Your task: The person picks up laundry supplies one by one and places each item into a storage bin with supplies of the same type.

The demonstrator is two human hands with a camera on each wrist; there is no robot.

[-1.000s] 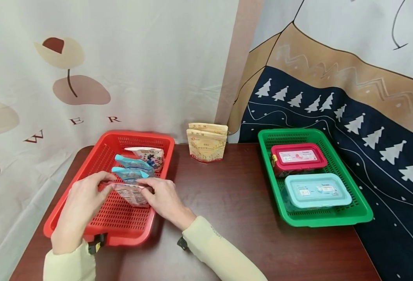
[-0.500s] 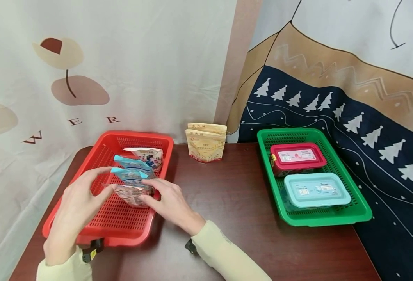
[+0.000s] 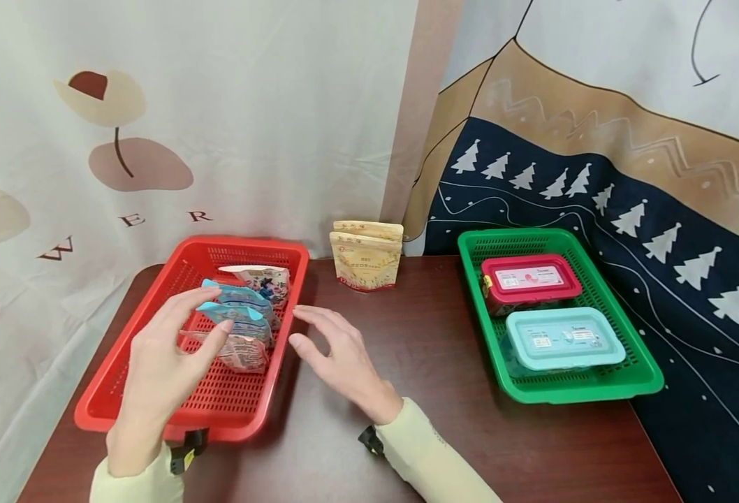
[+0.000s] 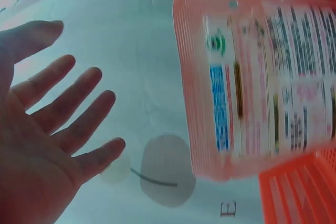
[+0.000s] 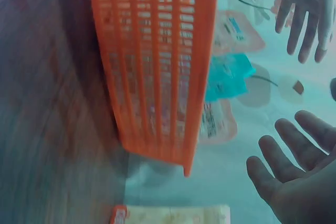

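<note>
My left hand point(image 3: 165, 360) hovers over the red basket point(image 3: 218, 423), its fingers loosely bent and holding nothing. In the left wrist view a pink snack packet point(image 4: 252, 82) stands apart from its fingertips. Several packets stand in a row in the basket: that pink packet point(image 3: 244, 354) in front, two light-blue packets point(image 3: 250, 325) behind it, and a white patterned packet point(image 3: 267, 283) at the back. Just outside the basket's right rim is my right hand point(image 3: 344, 360), fingers relaxed and nothing in them. The right wrist view shows this hand point(image 5: 299, 166) beside the basket's slotted wall point(image 5: 147, 66).
Beige stand-up pouches point(image 3: 366, 262) stand on the brown table point(image 3: 401, 363) between the baskets, near the curtain point(image 3: 281, 140). At the right a green basket point(image 3: 558, 395) holds a dark-pink lidded box point(image 3: 529, 279) and a light-blue lidded box point(image 3: 564, 339).
My right hand has let go of the pink packet and moved right, out of the basket. My left hand has also released it and lifted slightly. The pink packet stays in the row.
</note>
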